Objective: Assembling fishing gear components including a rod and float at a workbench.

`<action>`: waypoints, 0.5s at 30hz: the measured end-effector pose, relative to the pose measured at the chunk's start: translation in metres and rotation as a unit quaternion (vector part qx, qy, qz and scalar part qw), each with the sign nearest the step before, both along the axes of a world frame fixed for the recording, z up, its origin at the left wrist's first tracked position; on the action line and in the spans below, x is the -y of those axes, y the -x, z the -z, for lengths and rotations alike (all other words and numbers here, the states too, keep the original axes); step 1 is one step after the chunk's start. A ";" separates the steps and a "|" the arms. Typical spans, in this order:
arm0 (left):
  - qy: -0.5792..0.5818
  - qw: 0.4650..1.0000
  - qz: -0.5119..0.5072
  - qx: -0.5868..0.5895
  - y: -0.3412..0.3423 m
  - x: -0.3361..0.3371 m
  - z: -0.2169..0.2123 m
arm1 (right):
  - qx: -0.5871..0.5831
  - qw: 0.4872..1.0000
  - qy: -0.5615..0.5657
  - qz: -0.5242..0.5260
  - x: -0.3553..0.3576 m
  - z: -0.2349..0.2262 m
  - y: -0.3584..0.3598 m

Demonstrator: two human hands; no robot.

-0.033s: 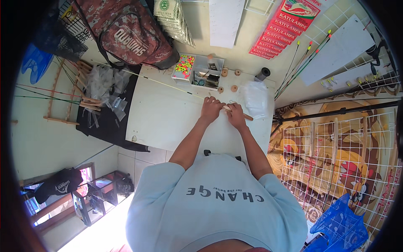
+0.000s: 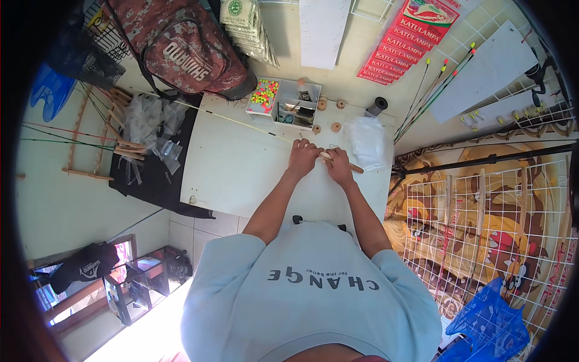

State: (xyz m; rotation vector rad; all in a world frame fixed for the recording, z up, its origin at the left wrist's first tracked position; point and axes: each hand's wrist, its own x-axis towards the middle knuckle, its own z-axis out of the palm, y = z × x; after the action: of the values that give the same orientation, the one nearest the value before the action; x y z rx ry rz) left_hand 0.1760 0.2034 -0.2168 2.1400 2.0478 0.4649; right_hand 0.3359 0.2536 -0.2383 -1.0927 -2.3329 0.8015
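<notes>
A thin pale fishing rod (image 2: 241,123) with dark bands slants across the white tabletop from the far left to my hands. My left hand (image 2: 304,157) is closed around the rod near its thick end. Right beside it, the fingers of my right hand (image 2: 339,166) are bent round the wooden handle (image 2: 356,168), whose brown end sticks out to the right. A pale section of it shows between the two hands. A thin loop of line seems to lie just beyond the right hand; the fingertips themselves are partly hidden.
Beyond my hands stand a white divided box (image 2: 295,111) with bright beads, several small wooden spools (image 2: 336,127) and a black cylinder (image 2: 377,107). Clear plastic bags (image 2: 367,142) lie at the right. A camouflage backpack (image 2: 193,54) rests at the back left, and a wire rack (image 2: 482,223) stands at the right.
</notes>
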 end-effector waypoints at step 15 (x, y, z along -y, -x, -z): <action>0.059 0.998 -0.024 0.024 0.003 0.000 0.006 | 0.010 0.999 -0.050 -0.014 -0.008 0.007 0.000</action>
State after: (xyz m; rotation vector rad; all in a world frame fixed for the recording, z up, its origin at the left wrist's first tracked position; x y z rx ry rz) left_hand 0.1729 0.2038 -0.2233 1.9978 2.0501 0.3875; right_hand 0.3361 0.2615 -0.2454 -1.0334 -2.3827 0.6786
